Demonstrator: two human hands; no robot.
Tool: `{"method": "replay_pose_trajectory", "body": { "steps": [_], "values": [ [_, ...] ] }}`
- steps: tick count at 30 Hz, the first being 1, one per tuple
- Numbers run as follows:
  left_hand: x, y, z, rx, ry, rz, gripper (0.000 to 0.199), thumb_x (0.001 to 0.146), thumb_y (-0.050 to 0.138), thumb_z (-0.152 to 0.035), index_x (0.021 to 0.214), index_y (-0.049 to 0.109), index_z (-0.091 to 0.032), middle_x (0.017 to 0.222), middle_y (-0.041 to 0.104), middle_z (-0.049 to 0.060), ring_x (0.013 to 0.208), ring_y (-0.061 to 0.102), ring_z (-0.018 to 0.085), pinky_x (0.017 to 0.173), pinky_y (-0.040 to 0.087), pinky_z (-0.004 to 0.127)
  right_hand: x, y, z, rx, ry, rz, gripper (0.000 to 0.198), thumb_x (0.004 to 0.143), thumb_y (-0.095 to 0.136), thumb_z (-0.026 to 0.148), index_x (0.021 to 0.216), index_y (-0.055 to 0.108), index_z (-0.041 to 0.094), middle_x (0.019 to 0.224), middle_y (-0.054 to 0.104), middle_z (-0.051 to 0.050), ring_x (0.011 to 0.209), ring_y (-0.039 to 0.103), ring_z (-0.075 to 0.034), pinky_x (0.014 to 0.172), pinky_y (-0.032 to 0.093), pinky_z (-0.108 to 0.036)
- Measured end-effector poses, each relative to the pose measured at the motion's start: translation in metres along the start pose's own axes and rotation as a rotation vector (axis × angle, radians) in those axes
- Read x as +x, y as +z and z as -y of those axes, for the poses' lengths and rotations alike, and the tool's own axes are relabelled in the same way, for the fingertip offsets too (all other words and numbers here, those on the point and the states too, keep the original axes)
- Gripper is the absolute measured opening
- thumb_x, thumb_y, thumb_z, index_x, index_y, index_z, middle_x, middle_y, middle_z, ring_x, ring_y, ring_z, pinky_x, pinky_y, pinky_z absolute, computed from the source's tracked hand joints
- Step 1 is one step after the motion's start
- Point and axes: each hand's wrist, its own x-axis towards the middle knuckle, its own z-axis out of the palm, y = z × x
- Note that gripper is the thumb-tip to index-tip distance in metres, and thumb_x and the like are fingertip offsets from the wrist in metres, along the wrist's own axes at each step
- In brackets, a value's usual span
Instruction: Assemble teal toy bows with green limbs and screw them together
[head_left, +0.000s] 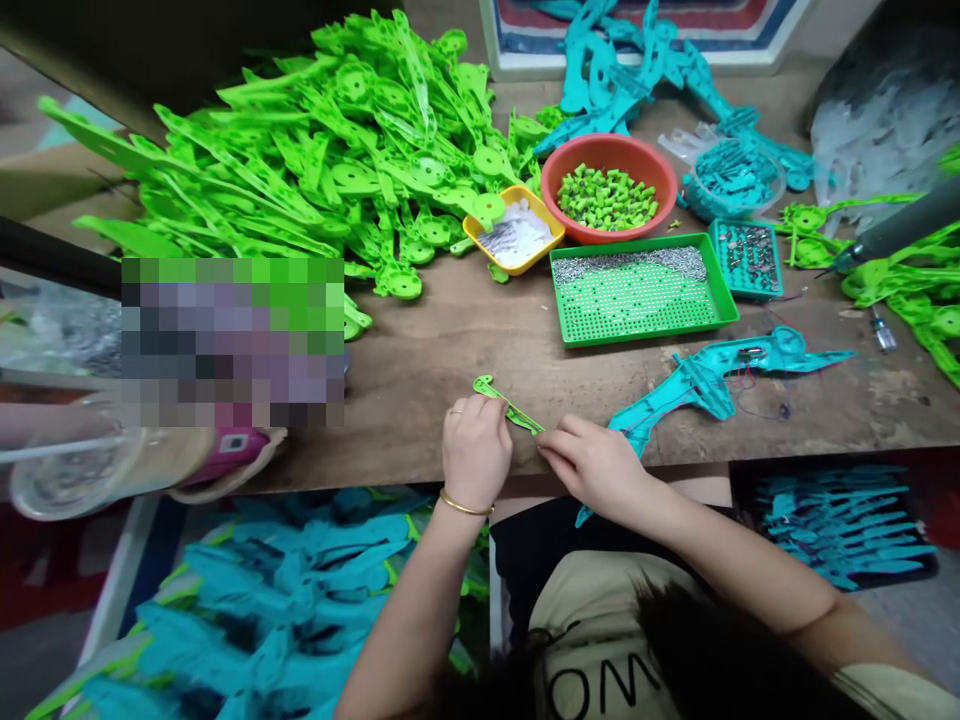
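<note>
As the left hand [478, 450] and right hand [596, 465] pinched a slim green part [523, 417] near the edge of the surface [431, 350], open room lay ahead — before the green tray [645, 305].

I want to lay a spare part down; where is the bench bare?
The bench is barest between the green pile, left hand and green tray; a smaller patch separates tray and right hand. It is crowded at the back: pile, red bowl, blue parts.
</note>
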Motion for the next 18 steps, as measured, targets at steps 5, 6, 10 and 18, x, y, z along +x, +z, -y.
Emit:
{"method": "replay_pose_trajectory", "body": {
  "steps": [5,6,10,18],
  "values": [
    [-0.013,0.008,-0.006,-0.042,0.068,-0.021,0.027,0.092,0.042,-0.012,0.103,0.067,-0.013,0.093,0.065,0.012,0.084,0.053,0.023,0.079,0.044,0.036,-0.006,0.010,-0.014,0.068,-0.069,-0.073,0.027,0.097,0.045,0.030,0.106,0.069,0.022,0.090,0.065,-0.003,0.079,0.062,-0.012,0.063,0.039,-0.023],
    [-0.017,0.010,-0.008,-0.044,0.072,-0.029,0.030,0.092,0.041,-0.012,0.108,0.067,-0.012,0.094,0.064,0.013,0.085,0.053,0.024,0.079,0.044,0.037,-0.006,0.011,-0.016,0.061,-0.090,-0.080,0.026,0.097,0.046,0.030,0.105,0.069,0.023,0.088,0.064,-0.003,0.078,0.061,-0.012,0.062,0.039,-0.023],
    [-0.024,0.013,-0.011,0.010,0.094,-0.030,0.036,0.091,0.042,-0.011,0.119,0.064,-0.010,0.096,0.063,0.015,0.085,0.051,0.025,0.075,0.043,0.039,-0.007,0.012,-0.021,-0.019,-0.184,-0.102,0.026,0.096,0.046,0.027,0.103,0.070,0.022,0.081,0.062,-0.003,0.076,0.058,-0.013,0.061,0.037,-0.024],
    [-0.004,0.004,0.002,-0.403,0.234,0.007,0.028,0.091,0.049,-0.016,0.114,0.065,-0.020,0.121,0.062,0.010,0.120,0.053,0.024,0.106,0.041,0.048,-0.002,-0.002,-0.031,0.172,-0.160,-0.013,0.026,0.096,0.050,0.030,0.109,0.072,0.023,0.089,0.065,-0.004,0.075,0.060,-0.011,0.066,0.043,-0.021]
  ]
}}
